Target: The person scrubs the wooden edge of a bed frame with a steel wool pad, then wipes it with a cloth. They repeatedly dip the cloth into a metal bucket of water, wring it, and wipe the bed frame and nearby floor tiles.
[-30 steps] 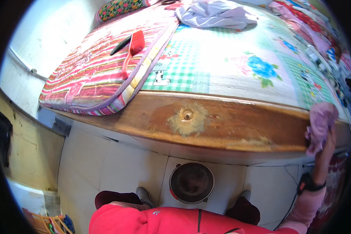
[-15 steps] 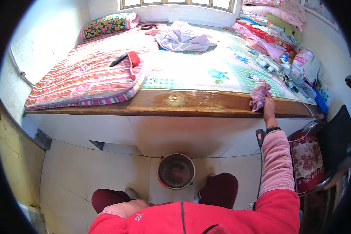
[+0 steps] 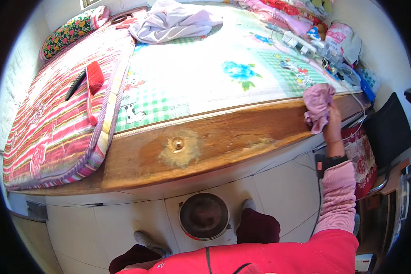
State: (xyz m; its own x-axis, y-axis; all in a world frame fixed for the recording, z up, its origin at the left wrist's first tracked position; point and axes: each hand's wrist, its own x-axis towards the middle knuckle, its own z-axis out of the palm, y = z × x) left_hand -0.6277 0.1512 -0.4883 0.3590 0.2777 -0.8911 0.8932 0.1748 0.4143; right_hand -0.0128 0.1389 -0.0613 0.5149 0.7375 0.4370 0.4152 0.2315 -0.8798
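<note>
My right hand (image 3: 334,124) reaches far forward to the right and is closed on a crumpled pinkish-purple cloth (image 3: 318,104). The cloth rests against the brown wooden edge (image 3: 233,125) of the raised bed platform, near its right end. A black band with a small device (image 3: 329,164) and a cable sits on my right wrist. My left hand is out of sight; only a bit of that sleeve shows low by my leg. On the floor between my feet stands a round basin (image 3: 204,216) with a dark inside.
A striped pink quilt (image 3: 50,132) covers the platform's left side, with a red-bristled brush (image 3: 94,78) on it. A lilac cloth (image 3: 169,23) lies heaped further back. Power strips and cables (image 3: 301,43) lie at the right, beyond a black chair (image 3: 388,132) with a floral cushion.
My view has turned and come closer to the platform. My right hand, still holding the cloth, has shifted slightly right along the wooden edge.
</note>
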